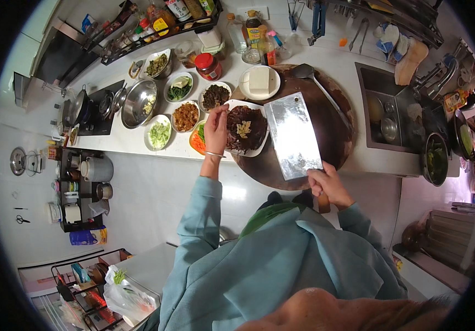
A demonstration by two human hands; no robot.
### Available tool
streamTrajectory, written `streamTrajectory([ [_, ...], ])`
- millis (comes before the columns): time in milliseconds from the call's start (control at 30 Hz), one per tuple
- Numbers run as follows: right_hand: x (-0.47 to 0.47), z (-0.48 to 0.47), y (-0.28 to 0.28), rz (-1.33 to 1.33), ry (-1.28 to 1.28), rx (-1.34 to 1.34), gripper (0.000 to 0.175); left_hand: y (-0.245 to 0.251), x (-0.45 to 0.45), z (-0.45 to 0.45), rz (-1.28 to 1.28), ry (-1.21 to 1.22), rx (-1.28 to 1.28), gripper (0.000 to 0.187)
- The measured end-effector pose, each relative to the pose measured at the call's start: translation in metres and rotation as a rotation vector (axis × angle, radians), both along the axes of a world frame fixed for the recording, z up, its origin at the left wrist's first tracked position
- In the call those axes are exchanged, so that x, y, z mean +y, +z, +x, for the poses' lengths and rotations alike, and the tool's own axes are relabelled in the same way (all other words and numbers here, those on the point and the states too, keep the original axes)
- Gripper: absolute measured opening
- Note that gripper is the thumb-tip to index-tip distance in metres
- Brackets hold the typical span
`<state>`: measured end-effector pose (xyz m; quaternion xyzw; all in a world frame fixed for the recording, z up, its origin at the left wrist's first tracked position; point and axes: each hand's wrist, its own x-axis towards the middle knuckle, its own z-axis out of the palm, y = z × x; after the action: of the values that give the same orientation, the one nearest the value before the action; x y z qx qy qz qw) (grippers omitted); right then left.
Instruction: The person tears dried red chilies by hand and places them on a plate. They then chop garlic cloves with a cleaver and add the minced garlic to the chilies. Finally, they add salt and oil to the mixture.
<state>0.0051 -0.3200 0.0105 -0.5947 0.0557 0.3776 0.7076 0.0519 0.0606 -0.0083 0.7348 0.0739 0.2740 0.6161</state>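
Note:
My right hand [327, 183] grips the wooden handle of a broad Chinese cleaver [293, 136], its shiny blade held flat above a round wooden chopping board [337, 140]. My left hand [217, 130], a bangle at its wrist, is raised at the left rim of a white plate [258, 151] of dark shredded food topped with chopped pale bits; whether its fingers hold anything cannot be told. A white plate with a block of tofu [259, 80] sits at the board's back edge. Beside my left hand lies a dish of shredded carrot and green pepper [197, 138], partly hidden.
A metal spatula [328, 95] lies on the board's right side. Left stand bowls of chopped lettuce [159, 134], brown mince [185, 116] and greens [178, 89], a steel bowl [132, 116] and a stove [101, 109]. Bottles and a red-lidded jar [207, 66] stand behind; a sink [390, 111] is right.

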Motion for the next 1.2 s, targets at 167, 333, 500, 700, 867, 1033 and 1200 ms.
streamTrajectory([
  [167, -0.028, 0.000, -0.031, -0.085, 0.055, 0.021, 0.021, -0.009, 0.005, -0.010, 0.748, -0.169, 0.038, 0.029],
  [333, -0.034, -0.012, -0.041, -0.017, -0.131, 0.050, 0.013, -0.039, 0.012, 0.014, 0.932, -0.258, 0.032, 0.022],
  [500, -0.061, -0.017, -0.066, -0.254, 0.013, -0.255, 0.015, -0.017, 0.023, 0.022, 0.648, -0.217, 0.253, 0.017],
  [700, -0.045, -0.020, -0.010, -0.171, -0.087, -0.123, 0.015, -0.008, 0.031, 0.013, 0.738, -0.262, 0.241, 0.019],
  [867, -0.046, -0.022, 0.000, -0.169, -0.153, -0.100, 0.021, -0.007, 0.029, 0.011, 0.881, -0.300, 0.150, 0.021],
  [1033, -0.053, -0.015, 0.003, -0.332, -0.122, -0.152, 0.021, -0.015, 0.017, -0.009, 0.955, -0.342, 0.033, 0.024],
  [1200, -0.047, -0.005, 0.003, -0.553, -0.053, -0.555, 0.030, -0.011, 0.009, -0.004, 0.770, -0.173, 0.185, 0.023],
])
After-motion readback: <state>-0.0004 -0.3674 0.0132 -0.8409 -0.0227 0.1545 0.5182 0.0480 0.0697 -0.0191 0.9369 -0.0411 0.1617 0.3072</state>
